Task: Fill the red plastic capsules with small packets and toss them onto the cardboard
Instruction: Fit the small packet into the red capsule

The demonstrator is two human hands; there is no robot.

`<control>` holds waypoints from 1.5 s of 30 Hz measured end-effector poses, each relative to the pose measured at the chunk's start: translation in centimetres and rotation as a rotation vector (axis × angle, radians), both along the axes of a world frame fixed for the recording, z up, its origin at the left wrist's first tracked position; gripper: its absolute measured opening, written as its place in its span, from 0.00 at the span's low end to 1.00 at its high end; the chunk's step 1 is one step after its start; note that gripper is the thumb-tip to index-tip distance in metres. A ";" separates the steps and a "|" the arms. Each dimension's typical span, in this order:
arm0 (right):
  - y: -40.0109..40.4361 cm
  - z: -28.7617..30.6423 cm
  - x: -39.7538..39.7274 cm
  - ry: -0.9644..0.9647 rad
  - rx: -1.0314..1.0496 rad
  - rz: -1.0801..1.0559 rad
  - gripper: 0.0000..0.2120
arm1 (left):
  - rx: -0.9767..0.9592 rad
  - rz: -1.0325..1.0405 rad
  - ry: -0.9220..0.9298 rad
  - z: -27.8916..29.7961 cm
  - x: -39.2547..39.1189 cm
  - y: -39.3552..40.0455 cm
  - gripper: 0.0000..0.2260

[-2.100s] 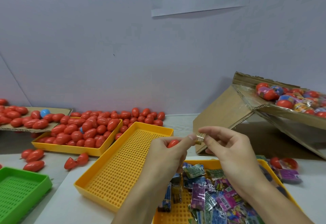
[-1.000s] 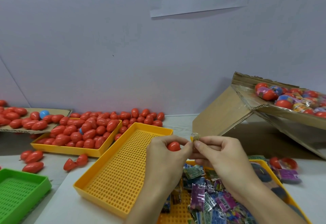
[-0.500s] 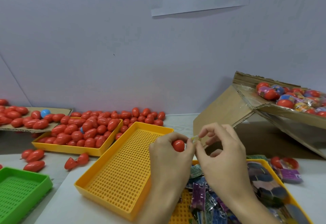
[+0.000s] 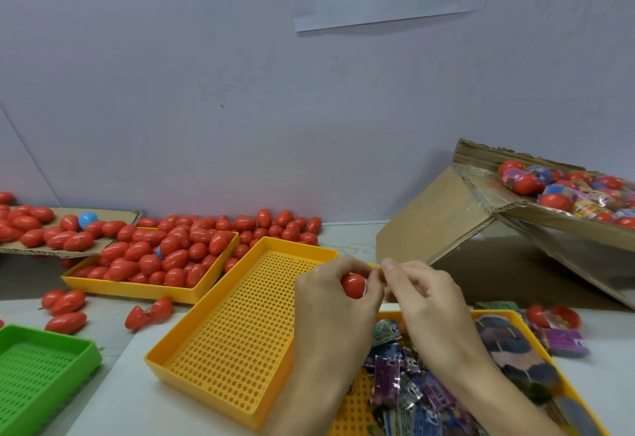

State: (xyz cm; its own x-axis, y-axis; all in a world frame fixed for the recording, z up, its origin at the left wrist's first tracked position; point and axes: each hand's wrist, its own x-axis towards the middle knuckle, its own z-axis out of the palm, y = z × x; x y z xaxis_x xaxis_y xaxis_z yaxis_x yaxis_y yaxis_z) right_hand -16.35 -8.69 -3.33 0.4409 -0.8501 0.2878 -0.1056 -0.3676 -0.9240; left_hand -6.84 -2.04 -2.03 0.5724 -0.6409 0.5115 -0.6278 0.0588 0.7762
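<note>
The left hand (image 4: pixel 331 301) grips a round red plastic capsule (image 4: pixel 353 285), fingers and thumb curled round it, just above the near corner of an empty perforated yellow plastic tray (image 4: pixel 240 325). The right hand (image 4: pixel 424 301) touches it from the right, thumb and forefinger pinched narrow at the capsule's rim; the small packet seen between them two seconds ago is now too hidden to tell. Since then both hands have drawn closer together and the capsule has turned more into view. Below the right fingers lies a yellow tray of small coloured foil packets (image 4: pixel 405 387). Beyond the fingertips, right, a tilted brown cardboard box flap (image 4: pixel 436 219) carries filled capsules.
</note>
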 end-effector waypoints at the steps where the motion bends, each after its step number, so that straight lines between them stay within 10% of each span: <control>1: -0.1 0.1 0.0 -0.039 0.074 0.009 0.18 | 0.017 -0.023 -0.011 0.0 0.0 0.0 0.07; 27: -1.5 0.0 -0.7 -0.113 0.316 0.046 0.10 | 0.175 -0.254 0.628 0.2 1.6 0.0 0.02; 45: -1.2 0.8 -1.0 -0.299 0.468 0.209 0.12 | 0.156 -0.171 0.410 -0.1 1.8 0.0 0.10</control>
State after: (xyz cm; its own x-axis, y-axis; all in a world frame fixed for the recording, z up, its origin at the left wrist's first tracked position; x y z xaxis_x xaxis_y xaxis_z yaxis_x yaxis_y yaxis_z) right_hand -17.38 -9.84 -2.57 0.5706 -0.8202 0.0404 0.2147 0.1015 -0.9714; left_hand -5.05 -2.06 -2.14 0.5865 -0.7949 0.1551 -0.2590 -0.0027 0.9659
